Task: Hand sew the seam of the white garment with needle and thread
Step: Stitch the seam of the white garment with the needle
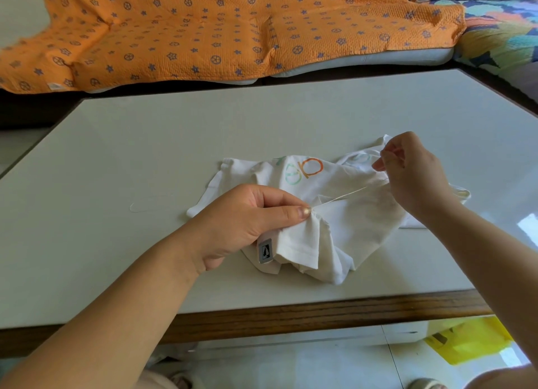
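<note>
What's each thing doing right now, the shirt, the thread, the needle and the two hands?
white garment: crumpled on the table, one edge bunched.
thread: pulled tight from the bunched edge to the right hand.
needle: pinched in the right hand.
left hand: pinches the bunched edge.
right hand: raised, pinches the needle.

The white garment (pixel 364 220) at the frame's centre bore large printed letters (pixel 313 167), one orange and one green, upside down and forming no legible word. Its small grey tag (pixel 265 252) carried a dark tree-like emblem without readable text.
</note>
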